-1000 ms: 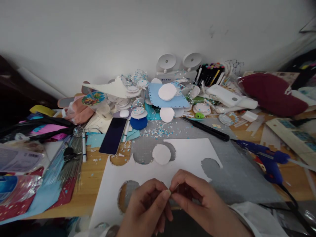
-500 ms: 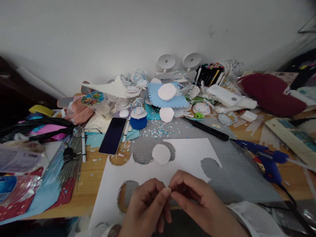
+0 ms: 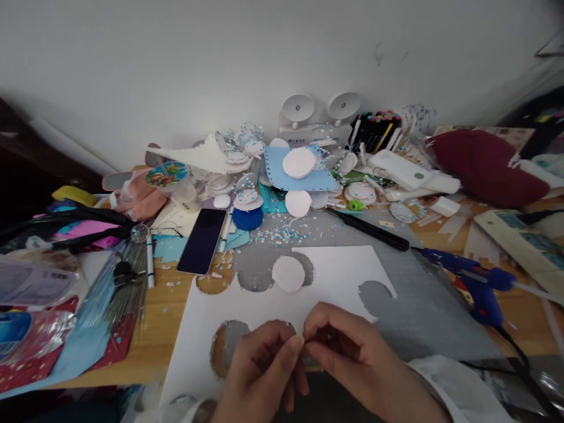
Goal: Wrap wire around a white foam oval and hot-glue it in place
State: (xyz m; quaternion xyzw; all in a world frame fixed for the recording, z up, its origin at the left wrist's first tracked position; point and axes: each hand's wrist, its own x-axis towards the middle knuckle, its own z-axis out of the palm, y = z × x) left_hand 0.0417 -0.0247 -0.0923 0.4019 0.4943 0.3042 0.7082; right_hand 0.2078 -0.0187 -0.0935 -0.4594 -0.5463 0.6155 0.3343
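My left hand (image 3: 264,370) and my right hand (image 3: 348,349) meet at the near edge of the desk, fingertips pinched together on something tiny that I cannot make out. They hover over a white foam sheet (image 3: 335,273) with round holes cut out of it. A loose white foam disc (image 3: 288,274) lies on that sheet just beyond my hands. The sheet rests on a grey cutting mat (image 3: 423,305).
A black phone (image 3: 201,241) lies to the left, a blue glue gun (image 3: 473,282) to the right, a black knife (image 3: 368,230) on the mat. Foam discs, blue paper (image 3: 277,170), markers (image 3: 374,132) and scraps crowd the back. Wires and packets (image 3: 53,329) lie left.
My hands stay pinched together in nearly the same place; the view has shifted only slightly.
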